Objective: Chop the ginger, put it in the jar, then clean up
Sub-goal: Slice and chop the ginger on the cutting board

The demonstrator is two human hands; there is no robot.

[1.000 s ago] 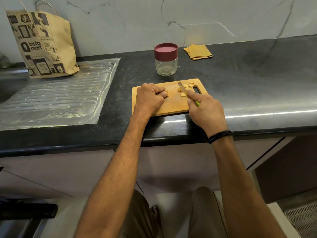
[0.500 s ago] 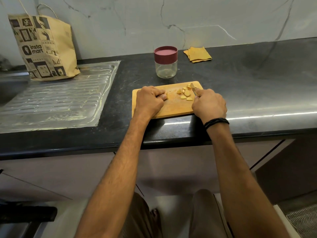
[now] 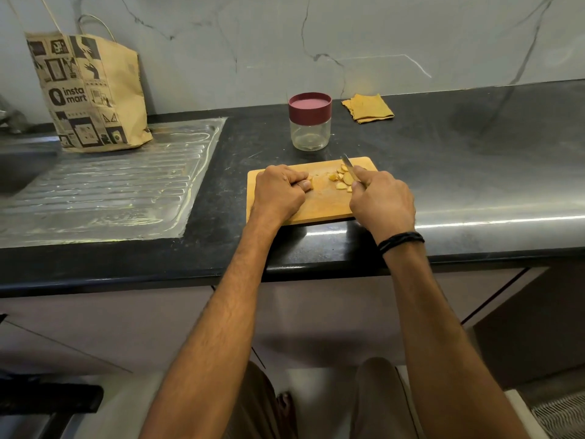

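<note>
i saw the black counter [image 3: 443, 160] carrying the wooden board [image 3: 323, 204] near its front edge, the lidded jar [image 3: 309, 128] just behind it. the left hand [image 3: 278, 193] lay curled on the board, pinching a ginger stub [image 3: 311, 182] by its thumb. the right hand [image 3: 381, 201] was wrapped round the knife [image 3: 348, 163], blade among the ginger slices [image 3: 343, 182]

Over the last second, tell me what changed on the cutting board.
The right hand moved forward onto the cutting board's right end, swinging the knife from slanting across the ginger slices to their right side. Unchanged: left hand gripping the ginger piece, lidded jar.
</note>
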